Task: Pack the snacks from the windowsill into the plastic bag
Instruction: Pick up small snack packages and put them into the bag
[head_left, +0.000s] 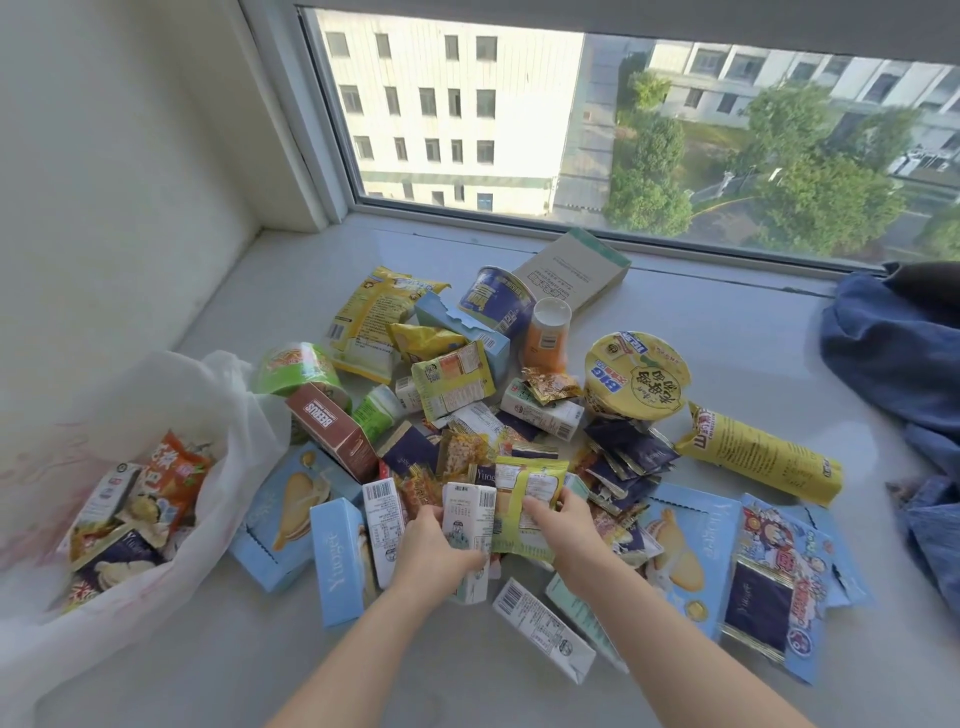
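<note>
On the windowsill (727, 332), my left hand (431, 551) grips a white carton (467, 519) round its middle while my right hand (566, 535) pinches the near edge of a yellow-green packet (524, 483), both at the near side of the heap (457, 384). The carton looks stiff and weighty, best held by its flat sides. The packet, I judge, is light, crinkly and crushable. The bag (244, 415) lies open at left, partly filled.

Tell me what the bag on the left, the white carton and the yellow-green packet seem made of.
Plastic bag: thin translucent film, crinkled, contents showing through. White carton in the left hand: probably coated paperboard, crisp folded edges. Yellow-green packet pinched by the right hand: likely glossy plastic wrapper, creased.
</note>
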